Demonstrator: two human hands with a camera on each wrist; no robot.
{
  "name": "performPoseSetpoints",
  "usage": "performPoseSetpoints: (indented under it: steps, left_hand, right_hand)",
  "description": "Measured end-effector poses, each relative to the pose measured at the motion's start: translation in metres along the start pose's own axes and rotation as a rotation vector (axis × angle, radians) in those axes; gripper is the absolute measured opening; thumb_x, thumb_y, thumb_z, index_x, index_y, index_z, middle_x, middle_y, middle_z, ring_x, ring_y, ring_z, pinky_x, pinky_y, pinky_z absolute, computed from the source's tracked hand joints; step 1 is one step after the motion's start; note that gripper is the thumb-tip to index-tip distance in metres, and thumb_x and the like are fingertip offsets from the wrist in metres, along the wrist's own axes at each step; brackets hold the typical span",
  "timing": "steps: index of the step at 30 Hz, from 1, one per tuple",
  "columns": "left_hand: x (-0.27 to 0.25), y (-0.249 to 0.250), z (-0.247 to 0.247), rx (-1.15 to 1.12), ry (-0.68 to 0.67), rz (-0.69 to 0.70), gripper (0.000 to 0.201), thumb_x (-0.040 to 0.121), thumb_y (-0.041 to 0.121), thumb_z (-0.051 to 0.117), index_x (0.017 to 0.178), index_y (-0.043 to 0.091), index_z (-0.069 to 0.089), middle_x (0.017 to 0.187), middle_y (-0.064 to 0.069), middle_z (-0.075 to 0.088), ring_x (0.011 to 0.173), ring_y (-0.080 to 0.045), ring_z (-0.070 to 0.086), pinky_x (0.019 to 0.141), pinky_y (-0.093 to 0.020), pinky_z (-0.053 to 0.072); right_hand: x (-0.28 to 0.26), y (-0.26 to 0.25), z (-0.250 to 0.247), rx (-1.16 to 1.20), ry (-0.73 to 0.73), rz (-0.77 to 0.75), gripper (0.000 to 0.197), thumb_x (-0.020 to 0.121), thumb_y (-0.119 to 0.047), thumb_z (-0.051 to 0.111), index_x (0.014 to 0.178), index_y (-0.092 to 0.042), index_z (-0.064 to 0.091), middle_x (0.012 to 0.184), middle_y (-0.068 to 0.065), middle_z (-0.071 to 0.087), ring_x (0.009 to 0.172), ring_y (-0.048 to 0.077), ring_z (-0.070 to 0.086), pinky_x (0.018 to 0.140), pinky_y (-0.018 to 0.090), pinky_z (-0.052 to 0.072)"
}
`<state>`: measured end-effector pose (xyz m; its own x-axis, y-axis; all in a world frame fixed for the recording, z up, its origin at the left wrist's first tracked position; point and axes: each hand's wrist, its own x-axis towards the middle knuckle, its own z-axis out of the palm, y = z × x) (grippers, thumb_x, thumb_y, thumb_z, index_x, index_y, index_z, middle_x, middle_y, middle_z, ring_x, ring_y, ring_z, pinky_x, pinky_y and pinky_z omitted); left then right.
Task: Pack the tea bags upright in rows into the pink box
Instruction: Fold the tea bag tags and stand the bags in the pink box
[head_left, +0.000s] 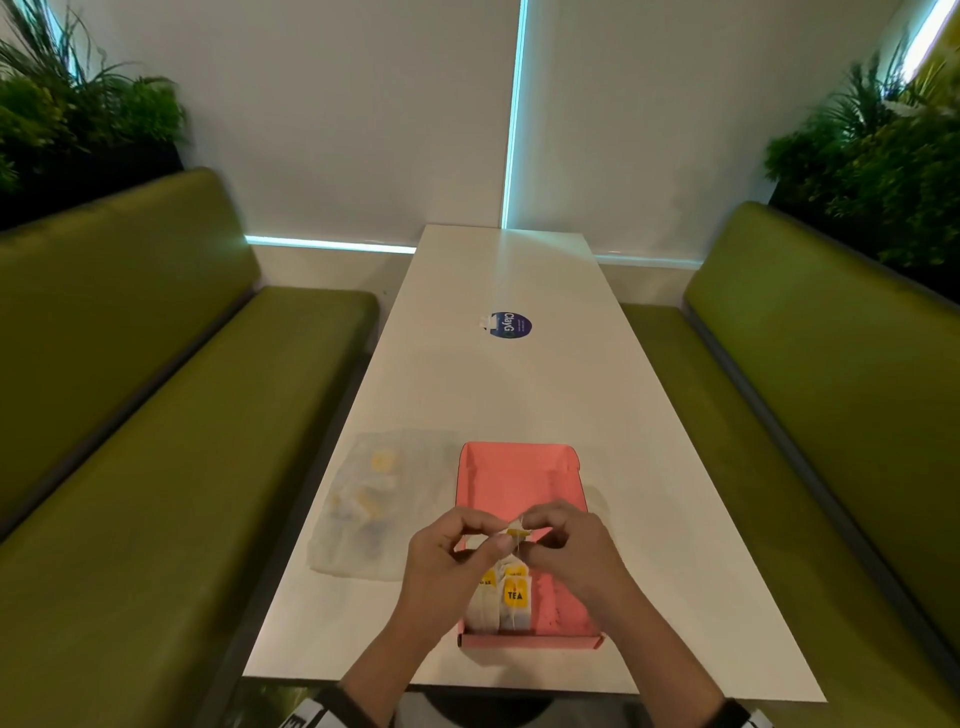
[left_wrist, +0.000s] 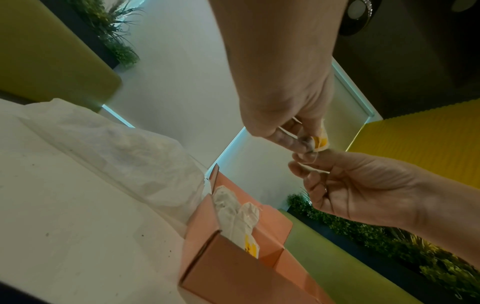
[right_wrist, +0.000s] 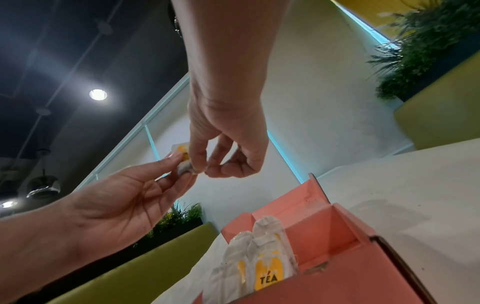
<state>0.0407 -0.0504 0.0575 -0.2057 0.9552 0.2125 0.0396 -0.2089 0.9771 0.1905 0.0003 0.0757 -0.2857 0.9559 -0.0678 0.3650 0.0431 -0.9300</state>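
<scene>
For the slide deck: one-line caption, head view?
Both hands pinch a yellow-tagged tea bag above the pink cardboard box.

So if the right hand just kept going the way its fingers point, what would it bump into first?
Most likely the left hand: the right hand points leftward at it, both pinching one tea bag above the pink box. Depth is unclear.

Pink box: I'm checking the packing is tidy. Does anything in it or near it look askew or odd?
Nothing is spilled or damaged. The tea bags in the pink box lean rather than stand straight, bunched at its near left corner. Both hands, left hand and right hand, pinch one tea bag above the box.
</scene>
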Motion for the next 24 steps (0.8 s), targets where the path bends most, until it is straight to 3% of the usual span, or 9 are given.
performPoseSetpoints:
  steps: [3,6,11,13,17,21,24]
  left_hand:
    - [0.000,0.005,0.000,-0.035,-0.011,-0.023,0.011,0.077,0.005,0.071,0.081,0.014,0.070,0.077,0.001,0.071,0.078,-0.012,0.065,0.069,-0.029,0.056]
    - [0.000,0.006,0.002,-0.046,0.002,-0.024,0.012,0.078,0.002,0.070,0.081,0.014,0.068,0.077,0.002,0.070,0.076,-0.010,0.064,0.066,-0.026,0.056]
    - [0.002,0.002,0.005,-0.094,0.064,-0.058,0.011,0.083,-0.001,0.065,0.083,0.010,0.064,0.074,0.004,0.067,0.072,-0.008,0.062,0.063,-0.021,0.053]
    - [0.003,-0.001,0.006,-0.121,0.097,-0.085,0.009,0.083,0.000,0.064,0.082,0.009,0.064,0.072,0.003,0.066,0.071,-0.009,0.061,0.062,-0.021,0.053]
    - [0.004,-0.004,0.006,-0.120,0.120,-0.120,0.006,0.084,0.004,0.065,0.084,0.010,0.063,0.075,-0.003,0.064,0.071,-0.012,0.059,0.062,-0.024,0.053]
    - [0.004,-0.005,0.006,-0.114,0.095,-0.137,0.002,0.085,0.009,0.065,0.086,0.009,0.063,0.080,-0.010,0.067,0.073,-0.020,0.063,0.064,-0.031,0.057]
    - [0.004,-0.008,0.006,-0.087,0.090,-0.151,0.004,0.085,0.012,0.065,0.088,0.010,0.064,0.083,-0.013,0.067,0.076,-0.025,0.064,0.066,-0.035,0.057]
  right_hand:
    - [0.001,0.001,-0.005,0.076,-0.076,0.039,0.018,0.070,-0.002,0.077,0.084,-0.012,0.071,0.096,0.005,0.067,0.074,0.015,0.060,0.074,0.032,0.054]
    - [0.001,0.002,-0.006,0.085,-0.123,0.075,0.020,0.068,-0.007,0.079,0.085,-0.014,0.070,0.091,0.005,0.069,0.080,0.022,0.065,0.079,0.036,0.055]
    - [-0.003,0.001,-0.003,0.085,-0.165,0.096,0.016,0.072,-0.008,0.077,0.084,-0.014,0.069,0.084,0.003,0.069,0.077,0.013,0.065,0.074,0.025,0.054]
    - [-0.003,0.000,-0.002,0.065,-0.178,0.101,0.013,0.074,-0.010,0.075,0.085,-0.016,0.069,0.085,0.003,0.070,0.076,0.011,0.065,0.075,0.026,0.054]
    - [-0.004,0.001,-0.003,0.035,-0.224,0.106,0.014,0.076,-0.012,0.072,0.088,-0.018,0.068,0.089,0.004,0.070,0.072,0.010,0.065,0.076,0.031,0.055]
    - [-0.003,-0.002,-0.005,0.081,-0.243,0.076,0.017,0.081,-0.017,0.071,0.096,-0.022,0.064,0.093,0.000,0.069,0.073,0.008,0.063,0.067,0.021,0.052]
    - [-0.003,-0.002,-0.006,0.111,-0.239,0.053,0.009,0.082,-0.013,0.070,0.090,-0.013,0.067,0.083,0.006,0.069,0.069,0.007,0.062,0.065,0.020,0.052]
